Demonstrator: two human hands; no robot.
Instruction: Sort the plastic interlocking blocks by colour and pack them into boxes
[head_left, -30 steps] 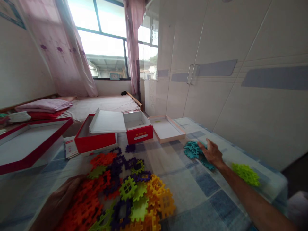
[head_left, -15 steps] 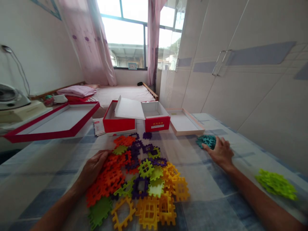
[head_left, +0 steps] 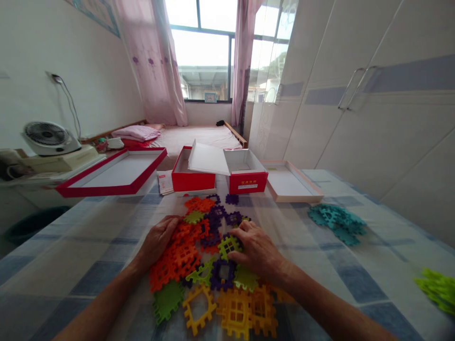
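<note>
A heap of flat plastic interlocking building pieces lies before me, with orange pieces point(head_left: 177, 253) on the left, purple pieces point(head_left: 223, 274) in the middle and yellow pieces point(head_left: 238, 310) in front. My left hand point(head_left: 161, 239) rests against the orange side, fingers stretched forward and fingertips partly hidden. Over the heap's right side is my right hand point(head_left: 254, 244). Its thumb and fingers are apart around a green window-shaped piece point(head_left: 229, 246), and the palm covers other pieces. Teal pieces point(head_left: 337, 220) form a separate pile at the right, with no hand on them.
Bright yellow-green pieces point(head_left: 437, 289) lie at the far right edge. Behind the heap stand a red box point(head_left: 247, 182) with compartments, a red-rimmed lid point(head_left: 106, 187) and a shallow pale tray point(head_left: 296, 194). A checked cloth point(head_left: 117, 246) covers the table.
My right hand has let go of the teal pieces and moved left onto the heap. My left hand stays by the orange pieces. The view has turned slightly left.
</note>
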